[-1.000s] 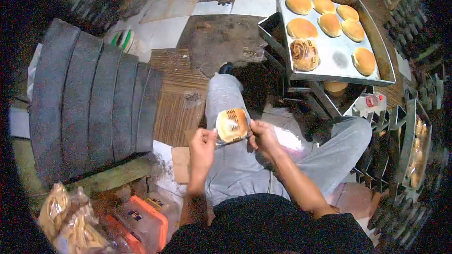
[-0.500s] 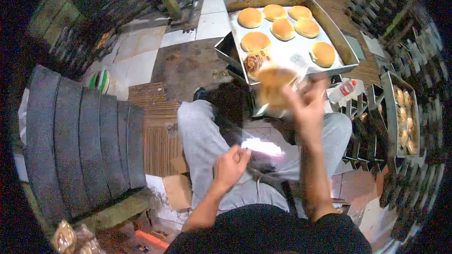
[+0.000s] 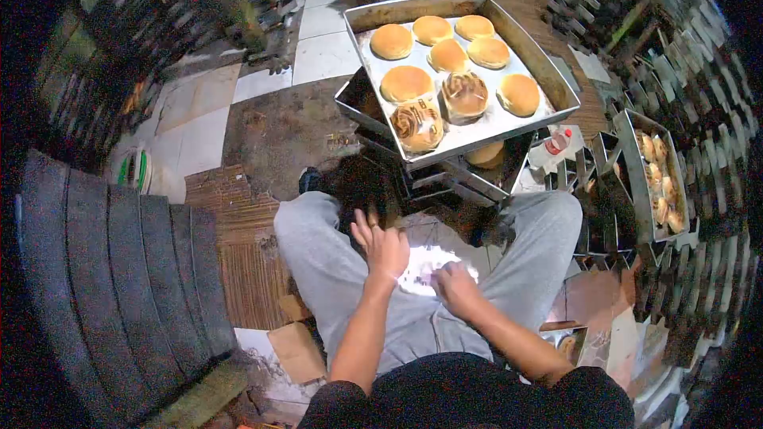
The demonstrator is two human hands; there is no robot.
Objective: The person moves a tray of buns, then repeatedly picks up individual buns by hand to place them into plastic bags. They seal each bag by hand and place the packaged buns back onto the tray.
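Observation:
My left hand (image 3: 383, 248) is raised above my lap with its fingers spread, and nothing shows in it. Closed at its fingertips, my right hand (image 3: 459, 286) holds the edge of a glaring clear plastic bag (image 3: 417, 270) between my knees; glare and blur hide its outline. In front of me a metal baking tray (image 3: 493, 139) holds several plain round buns (image 3: 518, 95). Two buns in printed plastic bags lie at its near side: one bagged bun (image 3: 416, 125) at the left corner, another bagged bun (image 3: 464, 97) beside it.
The tray rests on more stacked trays, with a bun (image 3: 485, 154) visible below. To the right are a red-capped bottle (image 3: 556, 143) and a long tray of packed buns (image 3: 658, 179). Dark stacked pans (image 3: 127, 262) stand at the left. A cardboard piece (image 3: 298, 352) lies near my left thigh.
The bagged bun that my right hand held now lies on the tray. My right hand has come back to the plastic bag at my lap. My left hand has let go and opened.

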